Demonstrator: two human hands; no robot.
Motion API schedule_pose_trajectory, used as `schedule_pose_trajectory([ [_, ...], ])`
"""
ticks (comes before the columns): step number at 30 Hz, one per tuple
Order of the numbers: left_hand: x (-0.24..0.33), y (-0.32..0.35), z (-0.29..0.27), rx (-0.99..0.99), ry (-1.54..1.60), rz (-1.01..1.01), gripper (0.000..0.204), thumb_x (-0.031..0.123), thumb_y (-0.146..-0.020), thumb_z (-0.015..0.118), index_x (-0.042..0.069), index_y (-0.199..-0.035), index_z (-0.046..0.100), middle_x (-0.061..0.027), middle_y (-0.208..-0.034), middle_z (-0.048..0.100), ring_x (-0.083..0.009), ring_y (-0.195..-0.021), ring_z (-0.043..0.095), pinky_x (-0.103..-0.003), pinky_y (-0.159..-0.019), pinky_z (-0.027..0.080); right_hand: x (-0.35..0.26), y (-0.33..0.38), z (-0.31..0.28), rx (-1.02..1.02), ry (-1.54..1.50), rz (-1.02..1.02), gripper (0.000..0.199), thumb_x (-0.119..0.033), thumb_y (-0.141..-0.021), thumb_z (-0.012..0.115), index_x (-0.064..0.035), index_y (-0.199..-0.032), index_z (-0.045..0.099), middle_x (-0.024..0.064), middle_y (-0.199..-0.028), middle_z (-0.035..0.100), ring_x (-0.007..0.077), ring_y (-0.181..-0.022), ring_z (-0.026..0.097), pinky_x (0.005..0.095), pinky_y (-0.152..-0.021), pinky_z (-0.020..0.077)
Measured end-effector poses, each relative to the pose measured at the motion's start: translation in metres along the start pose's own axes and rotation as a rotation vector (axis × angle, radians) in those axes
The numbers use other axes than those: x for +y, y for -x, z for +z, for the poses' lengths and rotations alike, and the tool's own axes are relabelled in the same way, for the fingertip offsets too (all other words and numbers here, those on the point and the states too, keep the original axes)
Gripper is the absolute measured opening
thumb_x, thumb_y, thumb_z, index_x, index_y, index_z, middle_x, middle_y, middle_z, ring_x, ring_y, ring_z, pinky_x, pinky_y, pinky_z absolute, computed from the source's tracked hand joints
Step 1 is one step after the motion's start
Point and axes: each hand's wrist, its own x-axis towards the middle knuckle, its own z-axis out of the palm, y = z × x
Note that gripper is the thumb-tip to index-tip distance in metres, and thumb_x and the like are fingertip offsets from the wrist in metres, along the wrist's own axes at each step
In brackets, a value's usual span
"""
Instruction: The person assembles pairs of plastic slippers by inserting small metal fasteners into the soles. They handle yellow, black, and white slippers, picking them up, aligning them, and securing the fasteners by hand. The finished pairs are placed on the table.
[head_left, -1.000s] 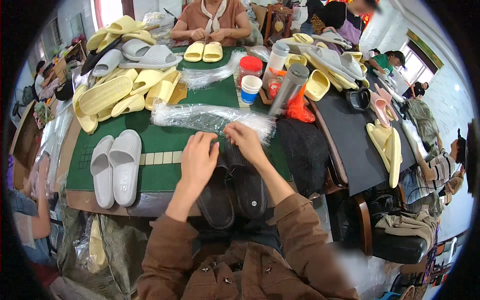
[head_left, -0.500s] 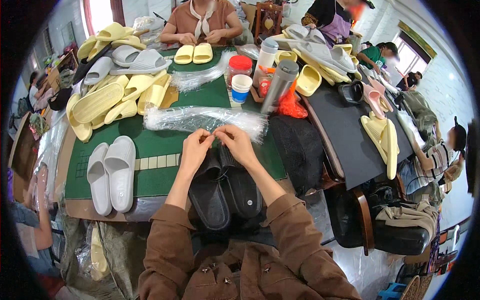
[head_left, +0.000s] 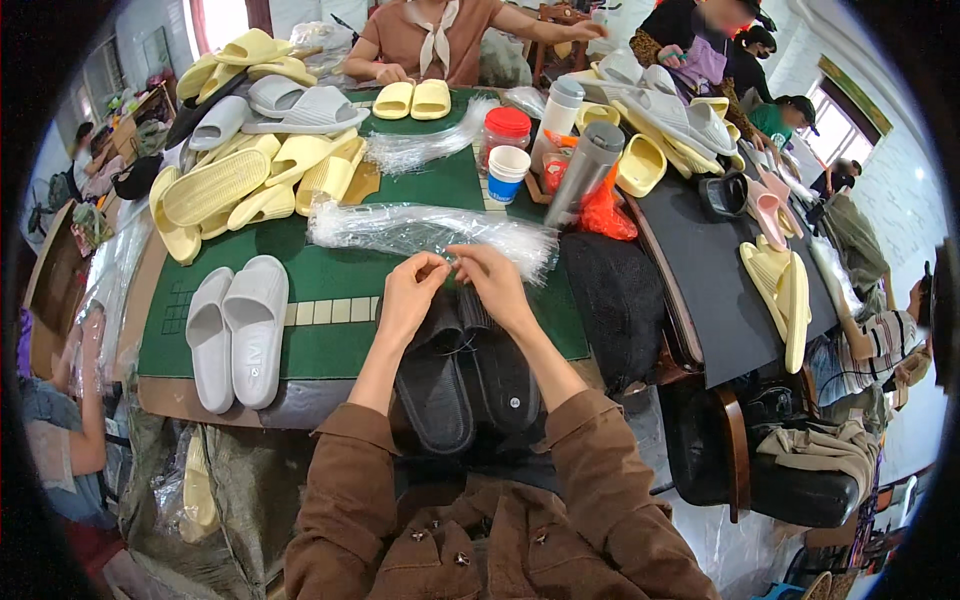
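A pair of black slippers lies at the table's near edge, toes away from me, partly under my wrists. A thin clear strand shows between the two straps. Above the toes, my left hand and my right hand meet with fingertips pinched close together. They seem to grip the ends of that strand, though it is barely visible there. Just beyond my fingers lies a bundle of clear plastic strands. Left of my left hand sits a pair of light grey slippers on the green mat.
Yellow and grey slippers are heaped at the left. A red-lidded jar, paper cup, grey flask and orange-red bag stand ahead. A dark side table holds more slippers. A co-worker sits opposite, yellow slippers in front.
The view has shifted, so the table appears farther right. My hands stay pinched together above the black slippers. The co-worker opposite has stretched one arm out to the right.
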Motion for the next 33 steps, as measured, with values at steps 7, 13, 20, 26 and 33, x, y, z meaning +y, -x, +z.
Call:
schedule_pose_trajectory([
  [7,-0.009,-0.003,0.002,0.035,0.058,-0.002,0.014,0.014,-0.091,0.061,0.001,-0.087,0.063,0.0023,-0.075,0.056,-0.006,-0.07,0.05,-0.022,-0.064,0.039,-0.006,0.003,0.001,0.058,0.07,0.036,0.015,0.0,-0.087,0.057,-0.0005,-0.097,0.068,0.0065,-0.084,0.067,0.0112,-0.068,0.06,0.026,-0.064,0.0491],
  [13,-0.011,-0.002,0.004,0.089,0.03,0.064,0.014,0.012,-0.09,0.061,-0.002,-0.086,0.062,-0.0013,-0.07,0.059,-0.0066,-0.066,0.052,-0.024,-0.061,0.043,-0.007,0.003,0.001,0.018,0.104,-0.014,0.014,-0.002,-0.085,0.062,-0.0028,-0.096,0.07,0.0064,-0.081,0.065,0.0124,-0.069,0.06,0.0267,-0.063,0.0479],
  [20,-0.008,0.001,0.006,0.067,-0.021,0.082,0.014,0.011,-0.091,0.06,-0.002,-0.086,0.061,0.0004,-0.07,0.055,-0.0059,-0.067,0.049,-0.023,-0.061,0.04,-0.009,0.004,0.0,0.002,0.154,-0.081,0.015,-0.005,-0.084,0.065,-0.0033,-0.097,0.07,0.0072,-0.083,0.066,0.0134,-0.074,0.061,0.0276,-0.065,0.0481],
  [26,-0.013,0.0,0.011,0.084,-0.067,0.102,0.008,0.007,-0.088,0.062,-0.001,-0.09,0.061,-0.0012,-0.072,0.059,-0.0062,-0.069,0.053,-0.024,-0.063,0.044,-0.005,0.004,0.003,0.05,0.011,0.041,0.013,-0.006,-0.086,0.064,0.001,-0.097,0.067,0.0074,-0.079,0.066,0.0131,-0.069,0.062,0.0272,-0.064,0.0488],
  [33,-0.006,0.002,0.012,0.085,-0.04,0.173,0.018,0.003,-0.086,0.062,0.004,-0.103,0.056,-0.003,-0.084,0.061,-0.0091,-0.069,0.054,-0.025,-0.063,0.045,-0.011,0.005,0.004,0.042,0.105,-0.01,0.009,-0.006,-0.089,0.061,0.0018,-0.093,0.062,0.0078,-0.077,0.065,0.0116,-0.067,0.061,0.0272,-0.061,0.0483],
])
